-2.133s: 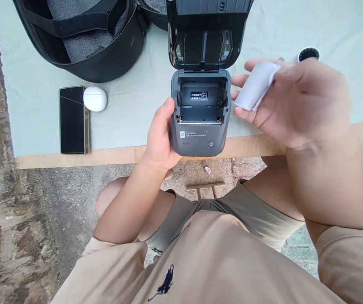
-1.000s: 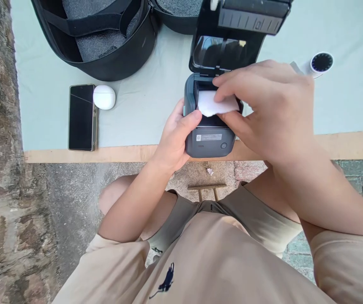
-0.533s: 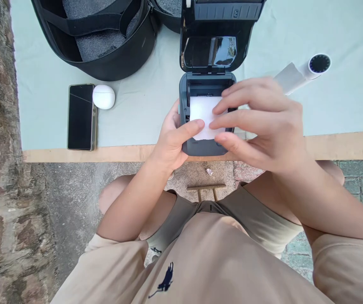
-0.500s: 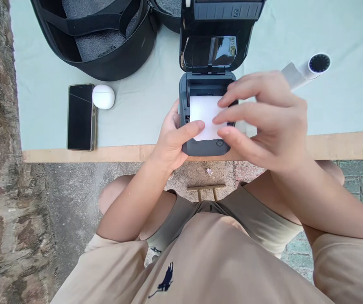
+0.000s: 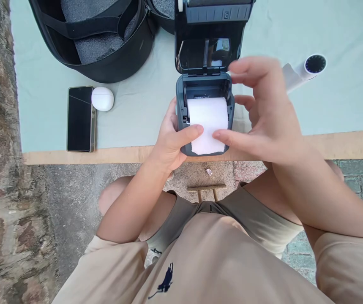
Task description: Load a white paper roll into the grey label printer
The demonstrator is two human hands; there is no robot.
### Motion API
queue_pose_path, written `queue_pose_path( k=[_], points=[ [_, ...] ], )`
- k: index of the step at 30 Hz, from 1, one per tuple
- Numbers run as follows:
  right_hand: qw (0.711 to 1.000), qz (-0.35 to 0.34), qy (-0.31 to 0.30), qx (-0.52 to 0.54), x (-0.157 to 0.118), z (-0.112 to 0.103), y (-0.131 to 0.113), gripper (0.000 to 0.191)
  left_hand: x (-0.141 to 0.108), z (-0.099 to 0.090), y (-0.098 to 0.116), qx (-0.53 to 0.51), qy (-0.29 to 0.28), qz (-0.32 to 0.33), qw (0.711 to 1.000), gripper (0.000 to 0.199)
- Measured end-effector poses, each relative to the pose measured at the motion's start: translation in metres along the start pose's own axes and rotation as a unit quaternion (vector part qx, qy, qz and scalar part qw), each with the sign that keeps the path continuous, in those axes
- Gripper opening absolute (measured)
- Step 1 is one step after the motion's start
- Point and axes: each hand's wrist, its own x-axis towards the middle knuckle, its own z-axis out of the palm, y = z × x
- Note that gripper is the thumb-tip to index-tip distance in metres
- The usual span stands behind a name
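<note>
A dark grey portable label printer (image 5: pixel 183 90) sits at the table's front edge, its black lid (image 5: pixel 194 55) raised and leaning back. White paper (image 5: pixel 208 114) lies in its bay, and the paper's ragged end reaches over the front panel. My left hand (image 5: pixel 171 141) grips the printer's left side, thumb pressed on the paper. My right hand (image 5: pixel 266 114) is at the printer's right side with its fingers apart; its thumb tip rests on or just over the paper's right part. The fingertips near the lid hinge are blurred.
At the back left stands an open black zip case (image 5: pixel 118 69) with grey foam inside. A phone (image 5: pixel 80 119) and a white earbud case (image 5: pixel 102 99) lie left of the printer. On the right is a paper roll (image 5: pixel 308 69) with a loose end.
The paper's end has come forward over the front panel, covering the button. My right fingers have moved off the paper toward the printer's right side. The printer appears slightly further left.
</note>
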Motion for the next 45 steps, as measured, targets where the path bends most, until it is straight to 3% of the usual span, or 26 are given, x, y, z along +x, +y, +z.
queue_pose_path(
  k=[4,10,13,16,23,27,30,38,45],
  points=[
    [0.991,0.033,0.123,0.041,0.01,-0.008,-0.004,0.044,-0.001,0.0,0.001,0.034,-0.002,-0.004,0.999,0.057],
    [0.991,0.045,0.105,0.068,0.022,-0.008,-0.016,0.025,0.001,-0.004,-0.003,0.06,-0.03,0.009,0.998,0.053],
    [0.99,0.027,0.128,0.06,0.019,-0.004,-0.012,0.013,0.008,-0.012,-0.012,0.035,-0.052,0.022,0.998,0.069],
    [0.995,-0.012,0.084,0.059,0.014,-0.004,-0.001,0.016,0.013,-0.018,-0.018,0.023,-0.059,0.021,0.998,0.078],
    [0.997,-0.062,-0.036,0.01,0.007,-0.001,0.013,0.022,0.01,-0.016,-0.015,0.017,-0.075,0.034,0.996,0.065],
    [0.994,0.016,-0.04,0.104,0.007,0.002,0.011,0.035,0.008,-0.014,-0.011,0.033,-0.083,0.034,0.995,0.064],
    [0.973,0.081,-0.078,0.202,0.008,0.004,0.01,0.05,0.006,-0.01,-0.007,0.024,-0.079,0.029,0.996,0.066],
    [0.958,0.078,-0.11,0.253,0.007,0.005,0.012,0.055,-0.001,0.005,0.001,0.017,-0.039,0.014,0.999,0.035],
    [0.958,0.076,-0.106,0.257,0.006,0.005,0.013,0.058,-0.001,0.006,0.002,0.019,-0.021,-0.006,1.0,0.036]
  ],
)
